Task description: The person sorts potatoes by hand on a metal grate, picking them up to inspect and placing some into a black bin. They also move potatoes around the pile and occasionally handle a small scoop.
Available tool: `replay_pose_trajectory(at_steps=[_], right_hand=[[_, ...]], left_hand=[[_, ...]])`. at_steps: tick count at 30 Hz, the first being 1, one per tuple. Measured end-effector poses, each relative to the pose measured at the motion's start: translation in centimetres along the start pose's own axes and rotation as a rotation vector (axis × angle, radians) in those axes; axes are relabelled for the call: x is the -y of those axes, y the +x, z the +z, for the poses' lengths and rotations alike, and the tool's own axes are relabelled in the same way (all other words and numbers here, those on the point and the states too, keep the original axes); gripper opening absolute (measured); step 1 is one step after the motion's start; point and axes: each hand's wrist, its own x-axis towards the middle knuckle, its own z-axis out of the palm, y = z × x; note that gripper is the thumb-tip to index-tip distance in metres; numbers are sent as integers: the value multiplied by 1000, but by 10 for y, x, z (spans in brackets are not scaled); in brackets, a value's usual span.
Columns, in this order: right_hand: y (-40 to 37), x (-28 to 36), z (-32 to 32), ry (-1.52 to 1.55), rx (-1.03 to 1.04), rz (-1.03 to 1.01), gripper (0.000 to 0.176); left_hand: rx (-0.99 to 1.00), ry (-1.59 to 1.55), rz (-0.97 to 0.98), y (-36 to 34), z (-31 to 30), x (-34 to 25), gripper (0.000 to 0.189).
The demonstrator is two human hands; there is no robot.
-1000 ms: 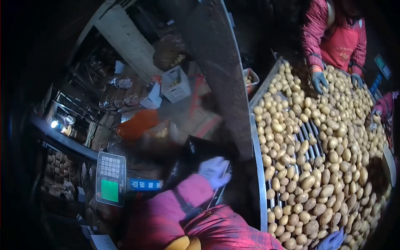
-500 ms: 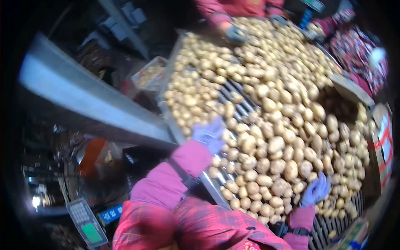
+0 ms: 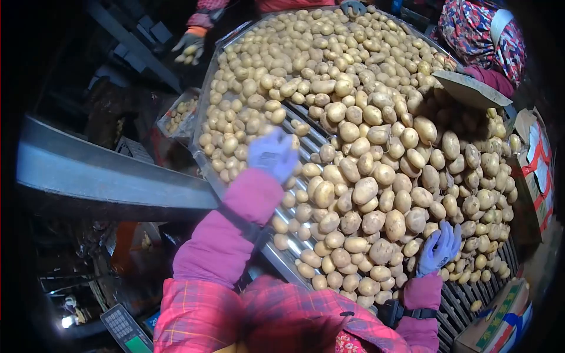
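Working remotely, I judge the tan, oval potatoes heaped across the metal-barred worktop firm, light and bruisable, best cupped mid-body, the purple-gloved right hand spread loosely against them, the blurred purple-gloved left hand's grip unreadable.

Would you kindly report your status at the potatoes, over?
Left gloved hand over potatoes, blurred. Right gloved hand open, against potatoes. Slatted bed largely covered. No obstruction visible at either hand.
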Motion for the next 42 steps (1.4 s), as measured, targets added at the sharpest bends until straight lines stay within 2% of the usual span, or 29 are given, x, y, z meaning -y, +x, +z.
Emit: replay_pose_trajectory(at_steps=[2, 4, 6, 7, 10, 11, 14, 16, 18, 21, 24, 27, 30, 34, 35, 39, 42], right_hand=[[2, 2, -1, -1, 2, 1, 24], [3, 2, 2, -16, -26, -24, 23], [1, 1, 3, -30, -42, -24, 23], [2, 1, 2, -22, -36, -23, 23], [2, 3, 1, -22, -23, -7, 23], [2, 2, 2, -22, -33, -10, 23], [-2, 0, 3, -22, -26, -14, 24], [1, 1, 2, -17, -8, -14, 24], [1, 2, 4, 3, -12, 11, 25], [-4, -1, 3, 0, -8, 17, 25], [-1, 1, 3, 0, -24, -5, 25], [-1, 1, 3, -23, -44, -26, 24], [0, 5, 3, -16, -54, -3, 24], [-3, 0, 6, -39, -58, -30, 24], [-3, -1, 6, -43, -76, -43, 24], [-4, -4, 8, -36, -95, -62, 24], [-1, 3, 3, -38, -66, -10, 24]], left_hand=[[-56, -105, 157, -2, 20, -17, 42], [58, -87, 32, -1, 44, -13, 48], [229, -123, -18, 3, 33, -15, 47], [216, -201, 32, 1, 38, -10, 42], [174, -551, -67, -9, 22, -15, 37], [130, -652, -37, -15, 7, -22, 35], [140, -603, 74, -36, -31, -57, 37], [60, -361, 229, -53, -24, -74, 42], [96, -214, 260, -52, -27, -76, 44], [339, -141, 187, -45, -43, -74, 39], [386, -121, 175, -52, -42, -55, 41], [211, -381, 15, -72, -45, -48, 44], [114, -428, 126, -68, -40, -66, 48], [559, -164, 113, -31, -41, -94, 49], [605, -155, 101, -28, -48, -92, 47], [428, -232, 118, -38, -37, -73, 47], [246, -388, 10, -54, -27, -40, 40]])
